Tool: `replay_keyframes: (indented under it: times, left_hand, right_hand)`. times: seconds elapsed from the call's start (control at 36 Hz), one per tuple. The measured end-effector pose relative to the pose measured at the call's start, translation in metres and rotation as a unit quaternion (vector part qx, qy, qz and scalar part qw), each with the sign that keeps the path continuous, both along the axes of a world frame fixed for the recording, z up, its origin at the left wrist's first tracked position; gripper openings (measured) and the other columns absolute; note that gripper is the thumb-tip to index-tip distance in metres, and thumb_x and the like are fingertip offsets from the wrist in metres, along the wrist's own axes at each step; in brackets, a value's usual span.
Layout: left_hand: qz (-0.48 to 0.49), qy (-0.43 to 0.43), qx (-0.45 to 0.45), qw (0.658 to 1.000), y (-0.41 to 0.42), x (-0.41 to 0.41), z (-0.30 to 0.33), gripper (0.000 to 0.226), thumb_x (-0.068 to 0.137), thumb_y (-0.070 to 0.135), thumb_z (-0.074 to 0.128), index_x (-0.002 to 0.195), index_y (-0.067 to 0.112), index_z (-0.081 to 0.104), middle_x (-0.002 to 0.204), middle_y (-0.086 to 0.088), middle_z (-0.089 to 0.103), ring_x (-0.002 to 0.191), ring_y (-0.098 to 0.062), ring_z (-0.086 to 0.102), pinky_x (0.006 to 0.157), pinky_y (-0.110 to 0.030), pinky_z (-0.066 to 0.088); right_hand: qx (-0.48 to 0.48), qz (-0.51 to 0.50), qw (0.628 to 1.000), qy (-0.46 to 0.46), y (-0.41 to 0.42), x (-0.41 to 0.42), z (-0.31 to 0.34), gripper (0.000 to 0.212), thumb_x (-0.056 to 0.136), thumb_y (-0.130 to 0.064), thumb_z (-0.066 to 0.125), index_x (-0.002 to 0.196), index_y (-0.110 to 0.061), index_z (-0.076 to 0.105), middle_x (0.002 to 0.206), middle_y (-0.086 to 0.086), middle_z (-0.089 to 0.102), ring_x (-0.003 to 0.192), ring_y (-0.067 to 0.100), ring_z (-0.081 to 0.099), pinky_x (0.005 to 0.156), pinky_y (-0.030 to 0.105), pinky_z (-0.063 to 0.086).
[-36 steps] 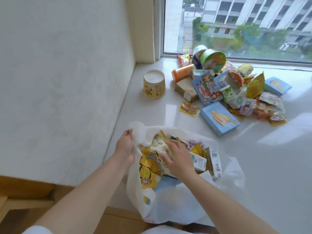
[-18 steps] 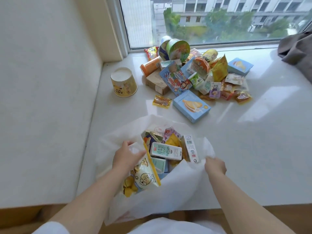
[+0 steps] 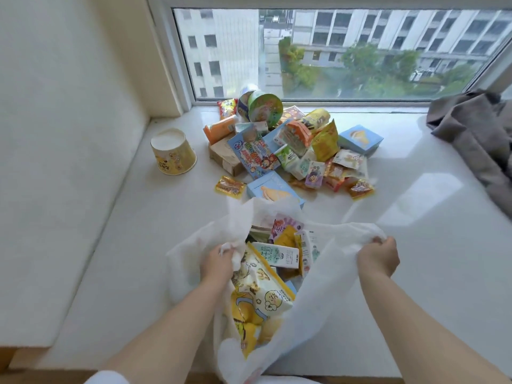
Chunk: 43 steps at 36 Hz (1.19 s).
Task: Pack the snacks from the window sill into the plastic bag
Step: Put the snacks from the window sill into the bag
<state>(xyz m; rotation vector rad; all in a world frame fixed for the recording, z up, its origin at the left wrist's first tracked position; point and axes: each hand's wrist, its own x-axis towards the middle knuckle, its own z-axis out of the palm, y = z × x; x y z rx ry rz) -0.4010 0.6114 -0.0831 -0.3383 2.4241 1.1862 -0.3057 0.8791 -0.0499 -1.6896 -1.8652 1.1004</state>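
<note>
- left hand bunches the thin white plastic bag rim, near left
- right hand pinches its right rim
- colourful snack pile sits far

Very little print is legible. The white milk carton lying in the plastic bag, just below the frame's centre, bears large green Chinese characters that look like 牛奶; its smaller print is too blurred to read. The yellow paper cup at middle left, the blue box in the pile and the yellow popcorn bag carry printing and cartoon figures, none of it readable.
</note>
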Motion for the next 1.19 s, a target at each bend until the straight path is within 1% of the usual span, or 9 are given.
replay_keyframes:
  times: [0.19, 0.28, 0.36, 0.42, 0.5, 0.58, 0.67, 0.83, 1.19]
  left_hand:
    - [0.238, 0.087, -0.043, 0.966, -0.004, -0.015, 0.011, 0.029, 0.099, 0.025, 0.037, 0.101, 0.003, 0.056, 0.105, -0.022, 0.059, 0.1, -0.036, 0.055, 0.08, -0.035, 0.039]
    - [0.265, 0.086, -0.053, 0.959, -0.006, -0.029, 0.015, 0.038, 0.1, 0.028, 0.035, 0.112, -0.001, 0.055, 0.119, -0.025, 0.057, 0.11, -0.039, 0.053, 0.09, -0.038, 0.04]
    - [0.297, 0.094, -0.061, 0.948, -0.002, -0.039, 0.022, 0.041, 0.1, 0.031, 0.034, 0.113, -0.001, 0.055, 0.121, -0.025, 0.057, 0.111, -0.039, 0.053, 0.093, -0.039, 0.039]
    - [0.347, 0.106, -0.043, 0.931, -0.001, -0.044, 0.023, 0.04, 0.1, 0.03, 0.034, 0.117, 0.001, 0.055, 0.124, -0.021, 0.057, 0.114, -0.036, 0.053, 0.095, -0.038, 0.04]
    - [0.393, 0.091, -0.028, 0.914, -0.013, -0.053, 0.019, 0.038, 0.1, 0.027, 0.034, 0.119, 0.003, 0.056, 0.123, -0.019, 0.059, 0.112, -0.034, 0.056, 0.094, -0.037, 0.042]
    - [0.325, 0.009, -0.095, 0.941, -0.026, -0.067, 0.014, 0.04, 0.1, 0.027, 0.035, 0.124, 0.0, 0.053, 0.127, -0.022, 0.056, 0.115, -0.037, 0.053, 0.096, -0.04, 0.041]
    - [0.257, -0.064, -0.133, 0.955, -0.023, -0.08, 0.016, 0.048, 0.101, 0.029, 0.033, 0.129, -0.008, 0.046, 0.132, -0.025, 0.05, 0.119, -0.04, 0.049, 0.098, -0.043, 0.039]
    - [0.085, 0.029, -0.159, 0.983, 0.017, -0.092, 0.019, 0.046, 0.097, 0.041, 0.031, 0.122, 0.009, 0.053, 0.126, -0.019, 0.047, 0.113, -0.037, 0.048, 0.093, -0.044, 0.039]
    - [-0.161, 0.056, -0.23, 0.958, 0.082, -0.159, 0.005, 0.042, 0.094, 0.031, 0.044, 0.135, 0.019, 0.044, 0.137, -0.008, 0.041, 0.125, -0.028, 0.039, 0.099, -0.042, 0.037]
  right_hand:
    - [-0.091, 0.016, 0.996, 0.02, 0.045, 0.003, -0.006, 0.026, 0.095, -0.012, 0.04, 0.107, 0.004, 0.057, 0.11, 0.025, 0.056, 0.094, 0.034, 0.053, 0.078, 0.036, 0.04]
    - [-0.227, -0.013, 0.964, 0.136, 0.056, 0.002, -0.011, 0.018, 0.09, -0.009, 0.046, 0.081, -0.001, 0.06, 0.086, 0.012, 0.054, 0.07, 0.026, 0.052, 0.053, 0.022, 0.046]
    - [-0.336, -0.041, 0.907, 0.249, 0.057, 0.004, -0.009, 0.028, 0.081, 0.001, 0.04, 0.06, -0.007, 0.056, 0.063, 0.005, 0.056, 0.057, 0.02, 0.051, 0.048, 0.022, 0.043]
    - [-0.388, -0.015, 0.877, 0.283, 0.06, 0.005, -0.003, 0.021, 0.071, 0.001, 0.038, 0.053, -0.007, 0.046, 0.04, 0.002, 0.048, 0.036, 0.018, 0.046, 0.036, 0.013, 0.035]
    - [-0.44, 0.088, 0.86, 0.24, 0.062, 0.01, 0.003, 0.016, 0.06, -0.011, 0.042, 0.05, -0.015, 0.03, 0.039, 0.001, 0.031, 0.029, 0.013, 0.027, 0.036, 0.011, 0.024]
    - [-0.306, 0.16, 0.938, 0.017, 0.066, 0.016, -0.009, 0.028, 0.078, -0.002, 0.041, 0.052, -0.013, 0.038, 0.053, 0.005, 0.037, 0.044, 0.017, 0.034, 0.045, 0.023, 0.026]
    - [-0.16, 0.287, 0.933, -0.147, 0.068, 0.009, -0.017, 0.022, 0.085, -0.011, 0.047, 0.063, -0.01, 0.047, 0.064, 0.006, 0.047, 0.058, 0.02, 0.043, 0.054, 0.029, 0.029]
    - [-0.03, 0.372, 0.903, -0.215, 0.049, -0.036, -0.007, 0.018, 0.082, -0.038, 0.051, 0.085, -0.021, 0.057, 0.086, -0.003, 0.058, 0.084, 0.021, 0.055, 0.063, 0.03, 0.037]
    - [0.017, 0.444, 0.864, -0.237, 0.018, -0.152, -0.023, 0.034, 0.086, -0.027, 0.049, 0.119, -0.019, 0.054, 0.119, 0.004, 0.055, 0.097, 0.027, 0.06, 0.081, 0.035, 0.048]
